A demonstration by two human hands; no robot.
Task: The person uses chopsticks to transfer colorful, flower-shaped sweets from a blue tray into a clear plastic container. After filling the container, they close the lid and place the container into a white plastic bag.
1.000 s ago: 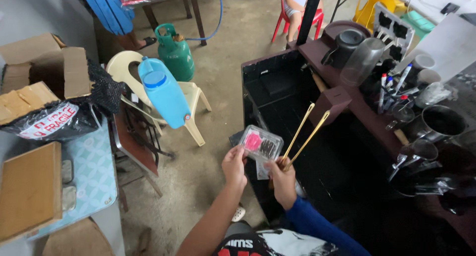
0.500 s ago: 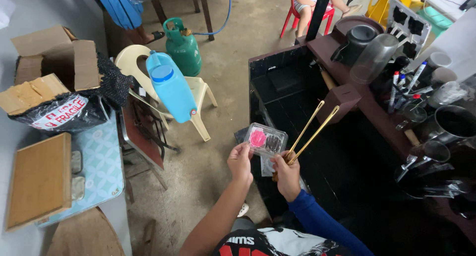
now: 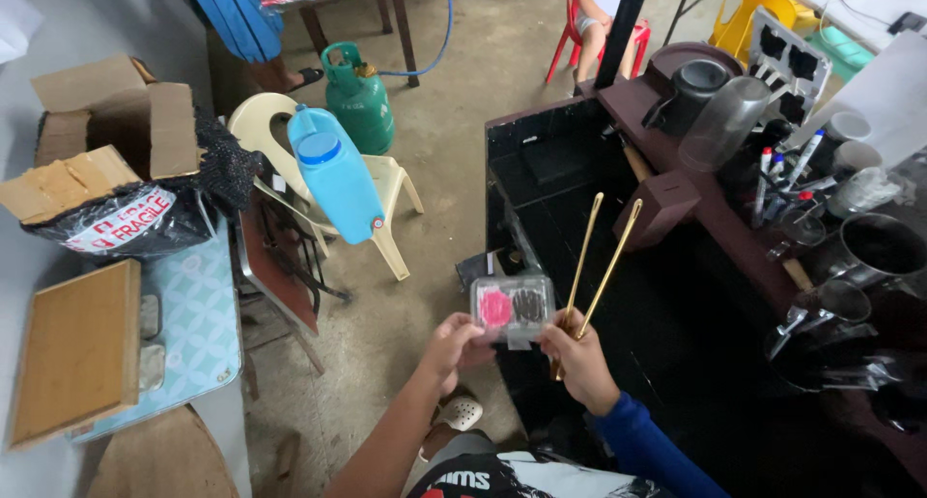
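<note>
Item: small clear plastic clamshell box with a pink patch and a dark patch inside [image 3: 513,308]. You hold it in the air between your hands, just off the near left corner of the black tabletop [image 3: 676,363], above the concrete floor [image 3: 463,122].

Left hand [image 3: 456,346]: fingers pinched together on the box's left edge.

Right hand [image 3: 577,355]: fingers closed on the box's right edge and, in the same fist, on a pair of long golden chopsticks [image 3: 597,262], which slant up and away over the tabletop, tips apart.

Handling, as judged: the box looks light, thin-walled and springy; it would likely flex or pop open under a hard squeeze, and the smooth plastic may slip. Hold it at the rims or corners, where the shell is stiffest. The chopsticks look stiff and slim, so they may swivel in a shared grip.

Nearby: blue plastic jug with round cap [image 3: 335,174] on a cream plastic chair [image 3: 386,189]; green gas cylinder [image 3: 358,97] beyond; dark metal cups and marker pens [image 3: 782,165] along the tabletop's far right edge.
</note>
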